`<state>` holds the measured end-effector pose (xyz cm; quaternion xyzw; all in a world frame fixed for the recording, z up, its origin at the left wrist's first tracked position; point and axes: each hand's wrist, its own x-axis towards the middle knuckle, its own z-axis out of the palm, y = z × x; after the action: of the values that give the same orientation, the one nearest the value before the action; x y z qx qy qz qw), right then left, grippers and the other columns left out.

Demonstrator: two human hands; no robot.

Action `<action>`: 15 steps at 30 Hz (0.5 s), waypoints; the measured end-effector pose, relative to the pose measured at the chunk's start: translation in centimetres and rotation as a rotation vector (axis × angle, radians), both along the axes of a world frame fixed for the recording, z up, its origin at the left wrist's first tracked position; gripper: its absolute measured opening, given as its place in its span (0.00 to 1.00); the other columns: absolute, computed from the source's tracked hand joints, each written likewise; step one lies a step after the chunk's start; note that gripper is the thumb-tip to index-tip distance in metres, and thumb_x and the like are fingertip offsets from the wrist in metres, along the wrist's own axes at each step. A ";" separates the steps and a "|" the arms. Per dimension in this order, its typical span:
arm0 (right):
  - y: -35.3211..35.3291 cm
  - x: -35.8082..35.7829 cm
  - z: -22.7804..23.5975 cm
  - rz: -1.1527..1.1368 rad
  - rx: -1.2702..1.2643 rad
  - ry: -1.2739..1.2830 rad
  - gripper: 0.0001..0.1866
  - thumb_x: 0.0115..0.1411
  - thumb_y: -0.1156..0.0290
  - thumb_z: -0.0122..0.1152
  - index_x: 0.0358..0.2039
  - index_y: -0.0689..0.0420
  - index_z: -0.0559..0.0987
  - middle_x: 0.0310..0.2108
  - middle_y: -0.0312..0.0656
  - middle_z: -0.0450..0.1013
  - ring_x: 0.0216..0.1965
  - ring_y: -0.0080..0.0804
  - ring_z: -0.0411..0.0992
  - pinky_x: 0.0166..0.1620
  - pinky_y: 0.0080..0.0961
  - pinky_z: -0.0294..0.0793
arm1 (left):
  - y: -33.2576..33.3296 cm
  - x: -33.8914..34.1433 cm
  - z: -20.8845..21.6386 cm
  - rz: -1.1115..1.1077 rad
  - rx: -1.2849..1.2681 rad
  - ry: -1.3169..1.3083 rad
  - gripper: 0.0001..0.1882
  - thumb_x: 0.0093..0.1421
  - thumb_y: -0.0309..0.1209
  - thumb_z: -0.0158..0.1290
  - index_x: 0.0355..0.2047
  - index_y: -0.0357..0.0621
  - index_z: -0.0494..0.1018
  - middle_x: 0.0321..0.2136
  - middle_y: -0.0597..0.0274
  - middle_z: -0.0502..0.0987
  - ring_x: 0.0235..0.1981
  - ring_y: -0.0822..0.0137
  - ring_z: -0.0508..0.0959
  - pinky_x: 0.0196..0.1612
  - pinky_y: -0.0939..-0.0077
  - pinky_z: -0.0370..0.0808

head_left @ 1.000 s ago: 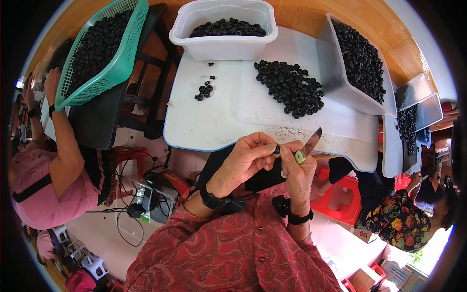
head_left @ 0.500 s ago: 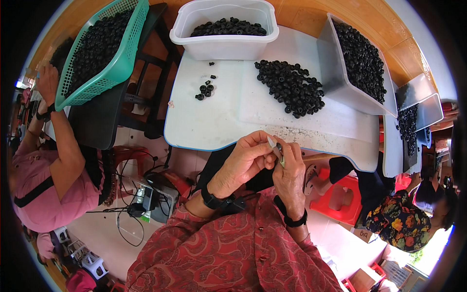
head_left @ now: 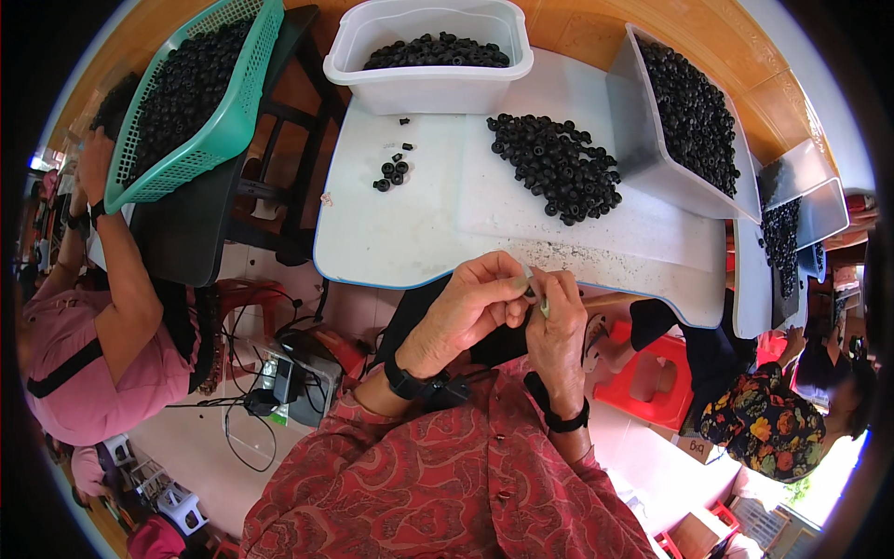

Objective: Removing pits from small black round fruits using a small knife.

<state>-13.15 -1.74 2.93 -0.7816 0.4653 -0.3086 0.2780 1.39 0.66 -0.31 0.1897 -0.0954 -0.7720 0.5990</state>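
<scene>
Just past the near edge of the white table [head_left: 400, 238], my two hands meet in front of my chest. My left hand [head_left: 470, 306] pinches a small black ring-like part [head_left: 530, 292], mostly hidden by the fingers. Closed around a small knife [head_left: 545, 306] with a pale green handle, my right hand [head_left: 556, 340] holds its short light blade against the part. On the table beyond lies a pile of black ring-like parts [head_left: 554, 168]. A few more loose black parts [head_left: 391, 175] lie to its left.
A white tub [head_left: 428, 95] of black parts stands at the back, a grey bin [head_left: 643, 154] of them at right. Left, a green basket [head_left: 247, 107] sits on a dark table, with a co-worker in pink [head_left: 112, 373] beside it. Another person [head_left: 768, 419] sits right, near a red stool [head_left: 666, 387].
The knife has turned in my right hand, its blade now closer over the part at my left fingertips. The co-worker's hand at the left has shifted slightly beside the basket.
</scene>
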 end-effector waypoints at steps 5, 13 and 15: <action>-0.3 -0.3 -0.2 -0.040 0.042 -0.023 0.23 0.52 0.88 0.52 0.48 0.58 0.78 0.35 0.47 0.71 0.36 0.45 0.76 0.36 0.36 0.76 | -0.2 -0.3 0.4 0.009 0.003 0.000 0.02 0.65 0.25 0.52 0.35 0.40 0.72 0.27 0.60 0.75 0.25 0.72 0.74 0.26 0.78 0.72; 0.4 0.4 0.6 -0.025 -0.028 0.072 0.26 0.50 0.88 0.53 0.51 0.57 0.76 0.37 0.46 0.70 0.34 0.45 0.77 0.35 0.38 0.78 | 0.1 -0.5 0.0 0.086 -0.023 -0.073 0.03 0.65 0.26 0.52 0.38 0.41 0.72 0.26 0.60 0.76 0.24 0.72 0.76 0.25 0.81 0.74; 0.4 0.4 0.6 -0.026 -0.044 0.089 0.26 0.50 0.88 0.53 0.51 0.56 0.76 0.37 0.45 0.70 0.34 0.45 0.77 0.34 0.38 0.78 | 0.1 -0.6 0.1 0.099 -0.037 -0.085 0.04 0.65 0.27 0.52 0.39 0.41 0.72 0.27 0.60 0.76 0.24 0.72 0.77 0.25 0.81 0.74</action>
<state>-12.71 -1.37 3.48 -0.7945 0.4802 -0.2874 0.2356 0.84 0.80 -0.25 0.2156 -0.1256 -0.7308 0.6353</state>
